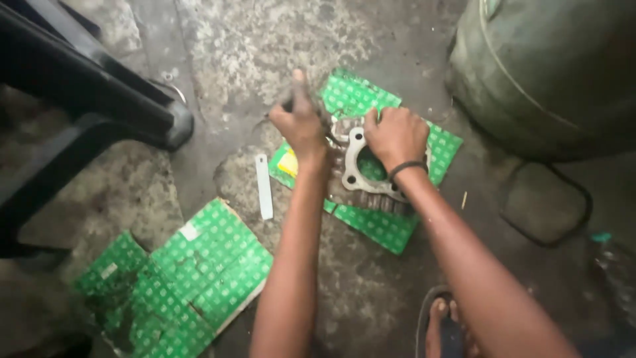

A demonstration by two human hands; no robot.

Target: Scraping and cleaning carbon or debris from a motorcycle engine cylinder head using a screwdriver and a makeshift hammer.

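The cylinder (361, 174), a grey metal engine part with a wide bore, bolt holes at its corners and cooling fins along its near side, lies on a flattened green carton (384, 222) on the concrete floor (358, 285). Its bore faces up.

The right hand (396, 134) rests on the far right edge of the cylinder, fingers curled down over the rim and closed against the metal. A dark band circles the wrist.

The left hand (301, 119) sits at the cylinder's left edge, closed into a fist around a thin dark tool (289, 103) (its type cannot be determined; only a short blurred length shows past the fingers). The thumb points away from the body. Whether the tool tip touches the cylinder cannot be determined.

A small yellow patch (289, 162) shows on the carton just left of the left wrist. A white strip (264, 187) lies on the floor just beside the carton's left corner. A second green carton (179, 282), torn and stained, lies well apart at near left. A black frame (86, 99) stands at far left. A large green drum (550, 73) stands at far right, near a dark square pad (544, 202). A sandalled foot (444, 328) shows at the bottom edge.
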